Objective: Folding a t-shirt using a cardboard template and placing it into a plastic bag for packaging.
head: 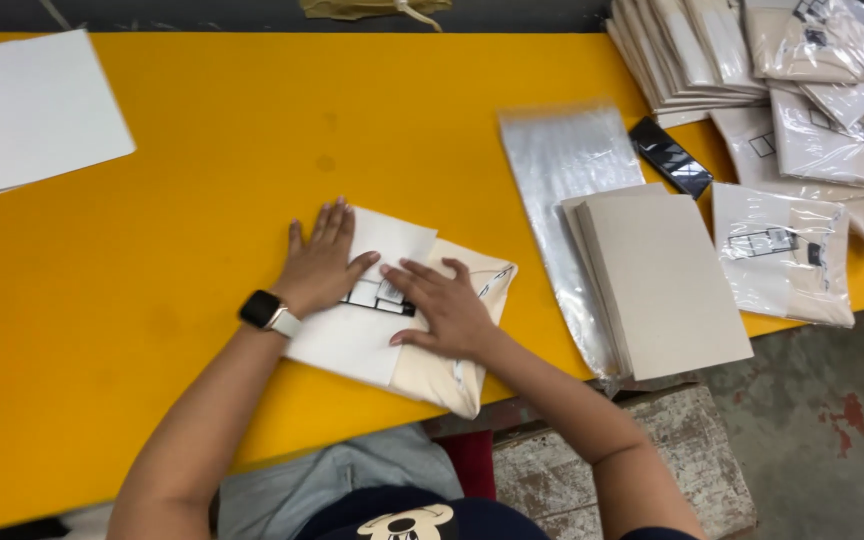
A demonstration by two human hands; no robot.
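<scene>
Both hands lie flat and unclenched: left hand [320,262] on the white card [352,335], right hand [449,308] on the folded cream garment [452,375] near the yellow surface [152,250] edge. Folding around the card seems underway; next, likely tucking the loose side, near the clear bags [557,160] and grey boards [667,280].

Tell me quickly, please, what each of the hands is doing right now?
Left hand: open, flat on the white card sheet over the folded cream garment.
Right hand: open, pressing the same garment.
</scene>
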